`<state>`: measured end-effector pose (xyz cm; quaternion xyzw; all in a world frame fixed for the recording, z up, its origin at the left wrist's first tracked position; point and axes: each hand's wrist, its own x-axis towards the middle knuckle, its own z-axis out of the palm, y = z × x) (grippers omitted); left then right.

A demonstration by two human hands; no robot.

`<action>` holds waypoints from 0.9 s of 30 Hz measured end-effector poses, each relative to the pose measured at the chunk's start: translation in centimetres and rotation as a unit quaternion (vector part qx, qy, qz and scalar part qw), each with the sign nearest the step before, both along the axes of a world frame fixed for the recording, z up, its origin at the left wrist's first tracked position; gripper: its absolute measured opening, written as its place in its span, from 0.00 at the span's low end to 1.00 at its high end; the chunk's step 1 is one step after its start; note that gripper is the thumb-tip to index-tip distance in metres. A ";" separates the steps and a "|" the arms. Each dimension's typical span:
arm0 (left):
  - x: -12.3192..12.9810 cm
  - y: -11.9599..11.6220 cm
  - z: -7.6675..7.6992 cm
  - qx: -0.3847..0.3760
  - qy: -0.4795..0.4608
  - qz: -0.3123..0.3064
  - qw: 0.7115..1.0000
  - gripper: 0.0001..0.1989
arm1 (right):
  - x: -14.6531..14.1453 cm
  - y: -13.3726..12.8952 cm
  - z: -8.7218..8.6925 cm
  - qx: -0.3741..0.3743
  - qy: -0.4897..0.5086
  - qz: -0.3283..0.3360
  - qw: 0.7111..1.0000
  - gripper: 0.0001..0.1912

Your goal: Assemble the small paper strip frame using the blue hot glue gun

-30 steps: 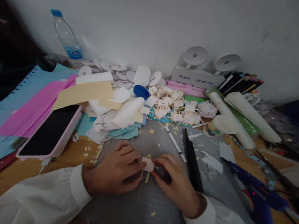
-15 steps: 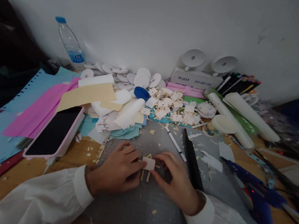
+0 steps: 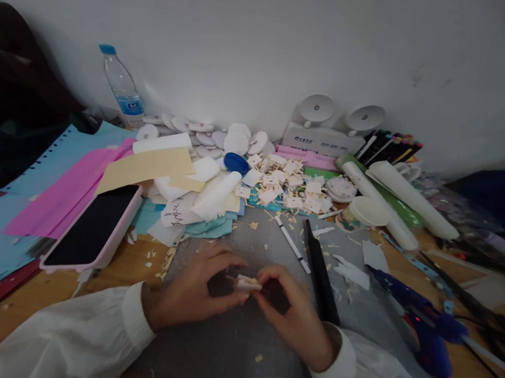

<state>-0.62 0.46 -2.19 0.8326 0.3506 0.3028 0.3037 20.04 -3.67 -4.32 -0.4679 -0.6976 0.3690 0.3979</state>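
Observation:
A small white paper figure (image 3: pixel 246 284) with thin cream strips for limbs is tilted nearly edge-on, just above the grey mat (image 3: pixel 225 347). The fingertips of my right hand (image 3: pixel 294 311) pinch its right end. Around its left side curves my left hand (image 3: pixel 199 285), thumb at the figure's near edge and the other fingers raised apart from it. Motion blurs the figure's details. Beyond my hands lies a pile of similar paper figures (image 3: pixel 272 181), some with drawn faces. A white pen (image 3: pixel 292 244) rests on the mat.
A black stick-like object (image 3: pixel 320 273) lies beside my right wrist, with a blue glue gun (image 3: pixel 424 319) farther right. A phone (image 3: pixel 94 228) and coloured paper (image 3: pixel 68 195) are at left. A paper cup (image 3: pixel 364 213) and bottle (image 3: pixel 122 87) stand farther back.
The paper figure has turned from face-up to nearly edge-on. My left fingers have lifted off it and spread from the thumb, while my right fingertips have closed on its right end.

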 end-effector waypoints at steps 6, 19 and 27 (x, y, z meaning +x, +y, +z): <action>0.5 -0.2 0.5 -0.093 -0.033 -0.039 0.994 0.10 | -0.8 -0.7 0.2 -0.043 0.085 -0.019 0.995 0.09; 0.3 -0.2 0.7 -0.161 -0.075 -0.057 0.982 0.22 | -1.1 -1.0 1.1 -0.129 0.097 0.006 0.987 0.08; -0.1 -0.3 0.9 -0.196 -0.087 -0.076 0.974 0.12 | -0.5 -0.4 1.5 -0.234 0.191 -0.007 0.953 0.19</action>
